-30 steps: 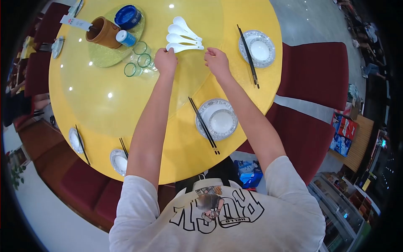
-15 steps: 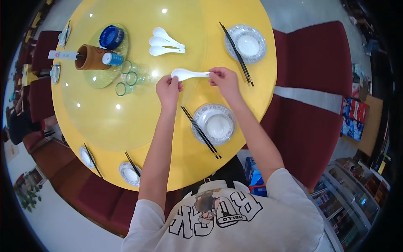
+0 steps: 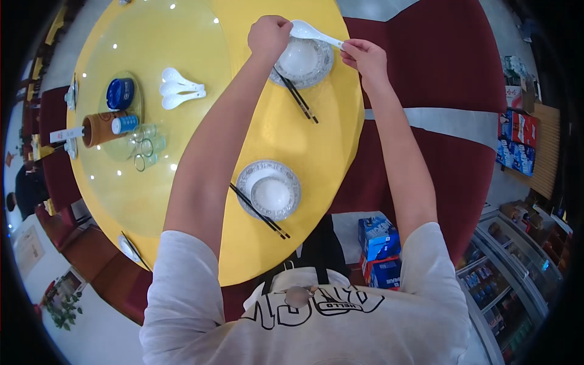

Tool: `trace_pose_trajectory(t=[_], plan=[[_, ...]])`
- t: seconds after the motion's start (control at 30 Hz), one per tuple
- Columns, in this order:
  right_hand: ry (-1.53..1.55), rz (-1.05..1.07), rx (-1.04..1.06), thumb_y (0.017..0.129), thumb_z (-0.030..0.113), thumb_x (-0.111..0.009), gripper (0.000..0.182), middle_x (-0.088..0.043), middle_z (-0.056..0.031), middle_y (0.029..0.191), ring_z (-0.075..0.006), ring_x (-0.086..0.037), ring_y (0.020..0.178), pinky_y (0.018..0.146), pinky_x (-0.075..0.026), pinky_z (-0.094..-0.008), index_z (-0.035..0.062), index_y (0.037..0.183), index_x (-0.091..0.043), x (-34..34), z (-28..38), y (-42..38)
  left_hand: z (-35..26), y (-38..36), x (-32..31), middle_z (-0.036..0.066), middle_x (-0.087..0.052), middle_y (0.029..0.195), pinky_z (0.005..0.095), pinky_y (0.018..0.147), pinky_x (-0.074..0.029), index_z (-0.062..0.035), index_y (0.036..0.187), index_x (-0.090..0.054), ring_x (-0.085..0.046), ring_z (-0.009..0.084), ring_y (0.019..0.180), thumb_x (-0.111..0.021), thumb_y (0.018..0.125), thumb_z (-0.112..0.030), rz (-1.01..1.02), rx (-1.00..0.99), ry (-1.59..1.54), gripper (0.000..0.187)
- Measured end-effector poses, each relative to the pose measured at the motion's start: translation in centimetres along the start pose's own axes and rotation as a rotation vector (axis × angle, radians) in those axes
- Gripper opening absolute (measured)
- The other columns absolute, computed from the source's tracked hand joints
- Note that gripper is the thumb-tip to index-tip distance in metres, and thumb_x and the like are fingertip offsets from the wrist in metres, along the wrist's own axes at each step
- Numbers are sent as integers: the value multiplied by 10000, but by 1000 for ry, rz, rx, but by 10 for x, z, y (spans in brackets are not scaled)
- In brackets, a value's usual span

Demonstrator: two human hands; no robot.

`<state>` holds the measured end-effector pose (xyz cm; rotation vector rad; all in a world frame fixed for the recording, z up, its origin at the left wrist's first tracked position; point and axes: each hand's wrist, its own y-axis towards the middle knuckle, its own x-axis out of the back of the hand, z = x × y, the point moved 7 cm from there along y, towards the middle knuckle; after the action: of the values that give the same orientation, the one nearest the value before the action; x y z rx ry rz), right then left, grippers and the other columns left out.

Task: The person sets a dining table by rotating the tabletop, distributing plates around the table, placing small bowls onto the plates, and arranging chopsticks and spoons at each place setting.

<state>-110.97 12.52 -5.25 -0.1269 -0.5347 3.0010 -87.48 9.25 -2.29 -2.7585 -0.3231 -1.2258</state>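
A white soup spoon (image 3: 313,33) is stretched between my two hands above the far plate and bowl. My left hand (image 3: 269,38) pinches it at the bowl end, while the fingers of my right hand (image 3: 367,59) grip the tip of its handle. Beneath it, a white bowl (image 3: 298,59) sits on a patterned plate (image 3: 320,74), partly covered by my left hand and the spoon. Black chopsticks (image 3: 296,96) lie beside that plate. Nearer me, a second bowl (image 3: 271,194) rests on another plate (image 3: 292,178), with chopsticks (image 3: 260,211) across its left edge.
Several white spoons (image 3: 180,89) lie on the glass turntable (image 3: 194,30) at left. Beside them are a blue ashtray (image 3: 120,93), a brown pot (image 3: 97,130), a blue-and-white can (image 3: 125,125) and glasses (image 3: 143,152). Dark red chairs (image 3: 426,55) line the yellow table's (image 3: 328,140) right side.
Both hands have carried the spoon away from the turntable side, forward and right, to above the far place setting. My view has shifted, so the table appears further left.
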Motion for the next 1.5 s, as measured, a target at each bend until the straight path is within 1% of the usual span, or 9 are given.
trace_pose_trajectory(t=[0.7,0.8,0.87,0.93,1.07,1.23,1.37,1.43,1.5], plan=[[-267,-24,-54,754,94,-697,157,-658,-52,772,-117,-624,657,584,-522,-254,-1,877,-673,2,-46,30,21,26,-30,51,-694,805,323,686,-522,-127,840,-728,-658,204,741,-672,730,-228,167,125,192,159],[-436,-85,61,775,159,-675,213,-669,-72,808,-157,-643,720,648,-519,-290,4,920,-667,7,-35,29,23,19,-13,72,-691,802,332,693,-519,-100,853,-720,-659,221,741,-662,739,-234,87,81,198,185],[-585,-209,187,797,233,-638,271,-667,-98,855,-208,-646,785,731,-495,-331,23,967,-654,16,-12,15,28,1,17,94,-689,799,340,703,-513,-67,876,-708,-659,237,742,-651,749,-247,-103,52,-58,227],[-583,-296,307,821,172,-610,179,-631,-85,885,-205,-630,739,683,-492,-320,35,930,-647,10,21,-19,37,-36,65,121,-679,815,313,693,-502,-20,888,-676,-655,227,745,-621,793,-197,-275,2,-159,208],[-457,-103,441,805,109,-620,132,-612,-78,845,-175,-614,698,634,-481,-300,20,903,-626,-75,45,-88,118,-105,140,86,-647,787,284,620,-478,15,913,-649,-586,160,658,-584,835,-82,-532,118,-196,140],[-392,273,323,786,100,-616,173,-619,-91,861,-192,-609,665,650,-489,-302,18,938,-621,-213,-15,-128,187,-137,187,158,-473,1129,357,830,-438,-19,1121,-538,-537,262,927,-600,815,-137,-532,304,42,334],[-454,368,223,751,126,-623,297,-615,-116,932,-220,-618,712,708,-492,-342,10,1022,-599,-268,-71,-128,218,-125,198,168,-565,1056,378,799,-460,-14,1096,-559,-582,296,896,-609,814,-174,-586,225,295,328],[-502,325,217,740,137,-626,337,-611,-125,957,-226,-621,734,724,-490,-355,6,1049,-591,-278,-78,-121,229,-113,190,158,-648,905,394,750,-481,-10,1006,-615,-622,312,830,-611,811,-198,-322,385,187,271],[-472,272,190,738,135,-620,357,-603,-129,988,-234,-620,759,736,-485,-362,2,1067,-587,-277,-84,-116,233,-109,191,147,-659,833,392,720,-489,-9,953,-636,-634,308,783,-609,810,-198,-330,357,224,238]])
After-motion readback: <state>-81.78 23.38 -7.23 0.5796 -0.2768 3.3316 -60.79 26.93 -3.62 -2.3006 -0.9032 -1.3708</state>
